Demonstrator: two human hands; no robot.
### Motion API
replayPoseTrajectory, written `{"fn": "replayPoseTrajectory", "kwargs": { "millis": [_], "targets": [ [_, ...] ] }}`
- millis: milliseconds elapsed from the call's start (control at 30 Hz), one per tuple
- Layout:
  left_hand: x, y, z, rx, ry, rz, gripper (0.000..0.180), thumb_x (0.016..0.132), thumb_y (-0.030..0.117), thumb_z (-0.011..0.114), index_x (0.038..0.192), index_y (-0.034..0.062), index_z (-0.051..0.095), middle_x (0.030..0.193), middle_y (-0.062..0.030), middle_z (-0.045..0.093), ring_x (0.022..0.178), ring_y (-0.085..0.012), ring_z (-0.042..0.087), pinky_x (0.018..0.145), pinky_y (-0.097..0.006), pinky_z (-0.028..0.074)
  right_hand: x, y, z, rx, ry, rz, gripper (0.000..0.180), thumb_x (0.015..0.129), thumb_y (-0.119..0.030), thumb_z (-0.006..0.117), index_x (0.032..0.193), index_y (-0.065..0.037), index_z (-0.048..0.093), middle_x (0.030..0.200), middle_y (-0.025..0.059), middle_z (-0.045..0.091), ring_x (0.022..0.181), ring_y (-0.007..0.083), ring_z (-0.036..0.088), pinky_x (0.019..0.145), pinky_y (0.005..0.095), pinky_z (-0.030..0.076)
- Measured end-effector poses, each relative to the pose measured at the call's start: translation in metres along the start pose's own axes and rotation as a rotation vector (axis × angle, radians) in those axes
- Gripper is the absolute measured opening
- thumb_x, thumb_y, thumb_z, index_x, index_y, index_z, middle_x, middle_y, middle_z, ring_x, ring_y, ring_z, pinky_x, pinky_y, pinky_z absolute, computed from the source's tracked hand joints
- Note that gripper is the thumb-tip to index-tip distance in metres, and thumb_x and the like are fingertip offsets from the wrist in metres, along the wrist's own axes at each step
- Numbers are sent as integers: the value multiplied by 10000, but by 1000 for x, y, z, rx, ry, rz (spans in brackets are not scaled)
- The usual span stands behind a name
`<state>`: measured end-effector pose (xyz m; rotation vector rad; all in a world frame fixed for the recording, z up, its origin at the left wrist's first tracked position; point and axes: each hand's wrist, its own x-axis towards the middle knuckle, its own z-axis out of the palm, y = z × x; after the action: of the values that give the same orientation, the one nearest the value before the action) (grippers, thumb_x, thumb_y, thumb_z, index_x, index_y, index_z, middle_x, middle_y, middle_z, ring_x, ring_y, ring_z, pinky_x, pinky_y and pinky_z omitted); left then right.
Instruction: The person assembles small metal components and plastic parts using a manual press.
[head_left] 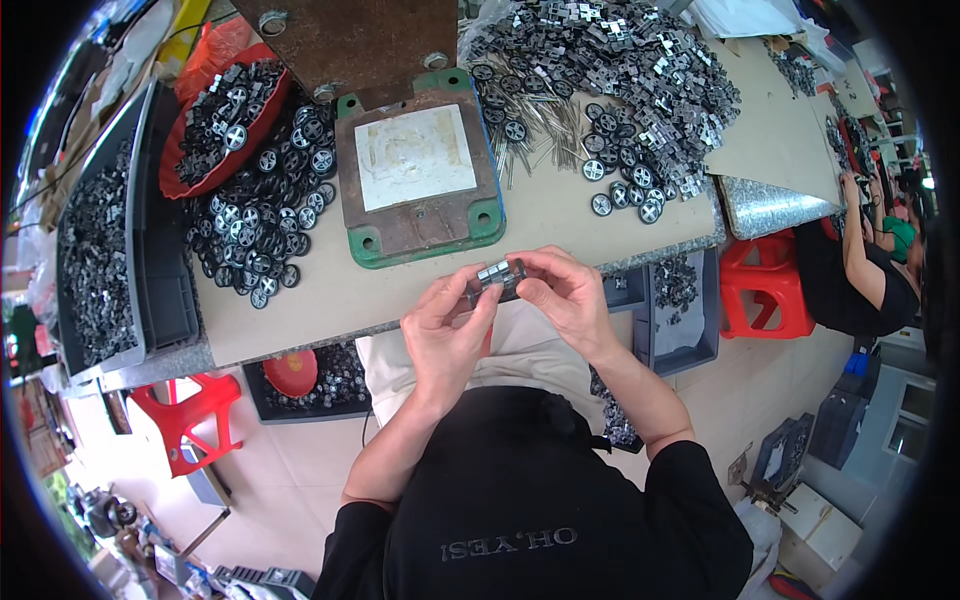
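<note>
Both hands meet just off the table's front edge, around a small silver-and-black wheeled part (494,273). My left hand (447,322) pinches its left end between thumb and fingers. At the other end, the fingers of my right hand (566,300) close on a small black wheel (519,268) at its side. Fingertips hide much of the part. Beyond the hands stands a green-rimmed metal press base (425,225) with a pale square plate (415,157) on top.
Loose wheels (260,235) lie left of the press, beside a red bowl (172,165) of dark parts. Thin metal rods (550,128) and a heap of silver-black parts (640,70) lie right. Red stools (765,290) stand below table height. Another person (865,270) sits far right.
</note>
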<state>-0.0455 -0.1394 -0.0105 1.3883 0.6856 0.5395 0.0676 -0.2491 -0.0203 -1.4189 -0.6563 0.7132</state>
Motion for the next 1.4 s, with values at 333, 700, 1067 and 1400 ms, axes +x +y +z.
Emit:
{"fn": "replayPoseTrajectory", "kwargs": {
  "millis": [333, 700, 1067, 1400],
  "targets": [
    [6, -7, 3, -619, -67, -196, 207, 826, 5, 608, 1028, -30, 578, 979, -70, 606, 810, -93, 588, 731, -236, 506, 0, -7, 14, 80, 115, 1, 222, 796, -51, 641, 1008, 7, 610, 862, 51, 619, 739, 99, 576, 677, 244, 460],
    [29, 33, -24, -200, -252, -1, 258, 792, -47, 618, 1046, -48, 568, 983, -68, 607, 876, -121, 594, 773, -242, 494, 36, -61, 6, -456, -128, -225, 221, 757, -49, 649, 971, 1, 627, 806, 88, 609, 633, 149, 570, 590, 260, 462],
    [125, 31, -43, 304, 127, 304, 222, 721, 81, 679, 917, -5, 620, 845, -91, 640, 773, -143, 595, 714, -284, 459, 67, -46, 3, -483, -8, -289, 309, 771, -58, 636, 1072, -15, 580, 873, 91, 614, 633, 150, 561, 577, 259, 459],
    [131, 30, -34, 433, 230, 464, 220, 686, 115, 691, 860, 4, 614, 884, -109, 574, 798, -209, 561, 739, -322, 429, 64, -84, -38, -593, 114, -363, 239, 781, -60, 635, 1014, -13, 611, 847, 79, 625, 673, 133, 563, 571, 248, 444]
  ]
}}
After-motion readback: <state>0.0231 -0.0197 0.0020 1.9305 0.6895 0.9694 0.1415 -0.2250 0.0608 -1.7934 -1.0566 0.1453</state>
